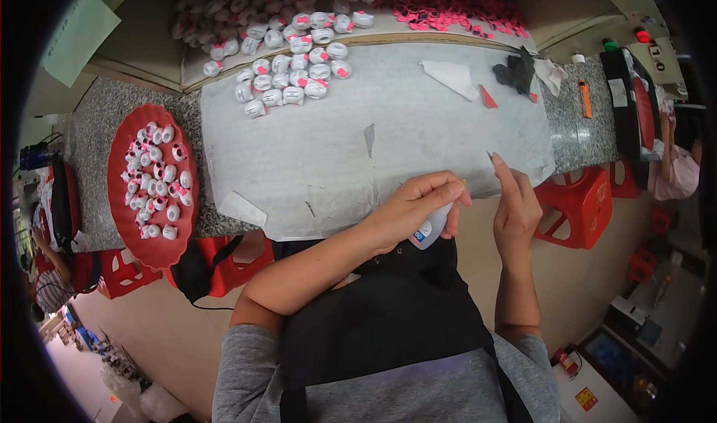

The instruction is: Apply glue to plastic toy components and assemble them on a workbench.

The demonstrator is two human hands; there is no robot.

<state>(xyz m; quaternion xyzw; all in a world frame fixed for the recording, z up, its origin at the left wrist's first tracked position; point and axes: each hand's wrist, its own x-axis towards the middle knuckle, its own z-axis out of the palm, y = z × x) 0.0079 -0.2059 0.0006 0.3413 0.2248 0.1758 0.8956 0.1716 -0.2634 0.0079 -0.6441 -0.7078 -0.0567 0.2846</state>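
My left hand [418, 208] is closed around a small whitish plastic bottle [435, 223] with a blue and white label, held above my lap at the table's front edge. A small yellowish tip [463, 182] pokes out by its fingertips. Just right of it, my right hand [517, 212] is raised with fingers pressed together. Between its fingertips shows the dark point of a thin tool [491, 156]; the rest of that tool is hidden by the fingers. The two hands are apart. Under and beyond them lies a white paper sheet [299, 154] covering the tabletop.
Small white figures with pink parts [299, 61] cluster at the back left, and pink pieces [463, 16] heap behind. A red scalloped tray [119, 199] holds more figures. Black scraps [515, 72], a white paper piece [452, 78] and an orange tool [585, 98] lie right. Red stools [579, 210] stand below.
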